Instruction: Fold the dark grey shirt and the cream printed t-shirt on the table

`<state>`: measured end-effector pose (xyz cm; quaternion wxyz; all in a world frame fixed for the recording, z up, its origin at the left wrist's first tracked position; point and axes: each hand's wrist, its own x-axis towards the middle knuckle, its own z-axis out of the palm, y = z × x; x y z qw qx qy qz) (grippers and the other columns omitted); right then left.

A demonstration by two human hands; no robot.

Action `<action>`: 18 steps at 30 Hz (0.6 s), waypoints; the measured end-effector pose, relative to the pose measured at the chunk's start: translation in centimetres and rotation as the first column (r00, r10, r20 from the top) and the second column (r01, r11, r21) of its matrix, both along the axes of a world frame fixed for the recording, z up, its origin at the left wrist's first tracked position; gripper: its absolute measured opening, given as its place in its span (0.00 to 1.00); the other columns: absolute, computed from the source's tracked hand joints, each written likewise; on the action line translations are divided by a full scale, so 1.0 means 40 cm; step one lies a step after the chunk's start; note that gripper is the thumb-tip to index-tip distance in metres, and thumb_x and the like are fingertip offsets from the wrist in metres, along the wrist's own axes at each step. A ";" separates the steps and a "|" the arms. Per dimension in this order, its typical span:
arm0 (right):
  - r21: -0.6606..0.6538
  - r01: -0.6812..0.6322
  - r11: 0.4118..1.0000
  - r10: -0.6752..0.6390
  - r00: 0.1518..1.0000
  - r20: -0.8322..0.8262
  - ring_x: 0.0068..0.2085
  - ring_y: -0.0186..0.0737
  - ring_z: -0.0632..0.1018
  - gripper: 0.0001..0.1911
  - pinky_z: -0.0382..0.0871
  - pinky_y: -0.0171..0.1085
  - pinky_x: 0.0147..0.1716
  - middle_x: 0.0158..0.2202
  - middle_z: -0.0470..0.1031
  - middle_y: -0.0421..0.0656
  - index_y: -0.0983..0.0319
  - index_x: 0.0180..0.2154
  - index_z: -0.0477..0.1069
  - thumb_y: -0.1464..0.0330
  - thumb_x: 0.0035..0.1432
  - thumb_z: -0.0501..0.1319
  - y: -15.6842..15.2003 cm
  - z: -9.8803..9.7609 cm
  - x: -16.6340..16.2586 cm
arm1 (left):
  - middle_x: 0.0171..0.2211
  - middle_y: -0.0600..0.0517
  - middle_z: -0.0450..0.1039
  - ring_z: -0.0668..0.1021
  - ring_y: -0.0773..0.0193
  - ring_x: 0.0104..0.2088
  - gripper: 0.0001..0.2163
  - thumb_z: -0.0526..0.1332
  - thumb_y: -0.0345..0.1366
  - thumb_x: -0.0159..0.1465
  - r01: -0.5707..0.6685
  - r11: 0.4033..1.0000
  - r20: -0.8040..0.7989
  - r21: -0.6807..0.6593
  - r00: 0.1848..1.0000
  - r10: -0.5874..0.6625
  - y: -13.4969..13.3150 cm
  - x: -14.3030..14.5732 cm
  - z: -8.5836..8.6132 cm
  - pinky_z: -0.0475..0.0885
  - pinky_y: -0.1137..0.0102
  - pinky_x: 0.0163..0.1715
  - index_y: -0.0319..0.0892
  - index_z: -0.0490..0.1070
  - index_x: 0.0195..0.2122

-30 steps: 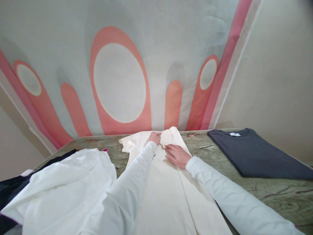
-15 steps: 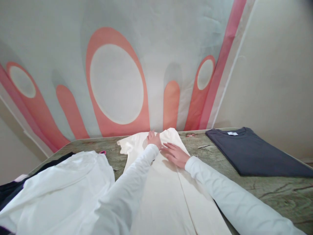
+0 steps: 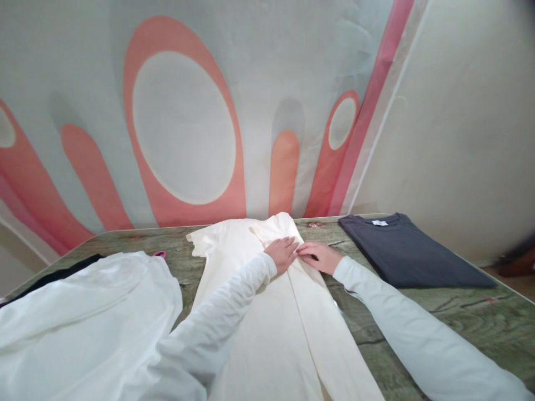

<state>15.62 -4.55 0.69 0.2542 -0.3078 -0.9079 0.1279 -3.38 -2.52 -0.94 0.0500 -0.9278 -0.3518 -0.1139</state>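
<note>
A cream short-sleeved T-shirt [image 3: 267,328] lies lengthwise before me, its right side folded inward along a long edge. My left hand [image 3: 283,253] rests flat on its upper part, fingers stretched out together. Just to the right, my right hand [image 3: 321,257] has its thumb and fingertips drawn together on the fabric near the folded side, almost touching the left fingers. Both forearms wear white sleeves. The left sleeve of the T-shirt points outward at the far left, while the far right corner is bunched a little.
Folded dark grey T-shirt [image 3: 405,250] on the right of the wood-patterned table [image 3: 472,317]. To the left, a heap of white clothing [image 3: 92,312] lies over a black garment [image 3: 62,275]. Behind the table stands a grey wall panel [image 3: 259,72] with coral shapes.
My left hand has slid toward me and right across the T-shirt. My right hand has moved right and gone from lying flat to pinching the fabric. The view has shifted slightly right.
</note>
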 end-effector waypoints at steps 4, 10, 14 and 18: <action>-0.019 -0.032 0.999 0.033 0.997 0.076 0.44 0.39 0.70 0.14 0.62 0.41 0.46 0.41 0.71 0.47 0.62 0.41 0.71 0.74 0.55 0.51 -0.103 0.017 0.045 | 0.58 0.46 0.51 0.57 0.58 0.56 0.20 0.40 0.41 0.65 -0.018 1.000 -0.063 -0.015 0.998 0.017 0.002 -0.005 -0.001 0.54 0.61 0.51 0.43 0.52 0.56; -0.148 -0.018 0.989 0.039 0.989 0.144 0.42 0.38 0.71 0.14 0.64 0.38 0.43 0.41 0.71 0.46 0.62 0.39 0.72 0.74 0.56 0.50 -0.282 0.081 0.114 | 0.58 0.47 0.52 0.58 0.57 0.56 0.20 0.41 0.43 0.64 -0.033 0.999 -0.030 -0.006 0.999 0.033 -0.007 0.000 0.003 0.54 0.60 0.51 0.44 0.53 0.56; -0.164 0.021 0.986 0.003 0.990 0.144 0.39 0.37 0.71 0.12 0.65 0.36 0.42 0.38 0.72 0.45 0.62 0.37 0.72 0.73 0.56 0.50 -0.300 0.106 0.109 | 0.54 0.47 0.59 0.60 0.58 0.54 0.18 0.44 0.42 0.64 -0.022 0.999 0.039 0.036 0.999 0.021 -0.021 0.003 0.018 0.54 0.60 0.51 0.43 0.61 0.51; -0.090 0.080 0.993 -0.073 0.995 0.070 0.42 0.36 0.70 0.14 0.63 0.36 0.44 0.39 0.70 0.46 0.64 0.39 0.70 0.75 0.56 0.48 -0.244 0.090 0.058 | 0.46 0.49 0.67 0.68 0.63 0.48 0.15 0.44 0.36 0.64 0.054 0.998 0.109 0.028 0.992 -0.057 -0.021 0.008 0.027 0.59 0.66 0.49 0.42 0.67 0.44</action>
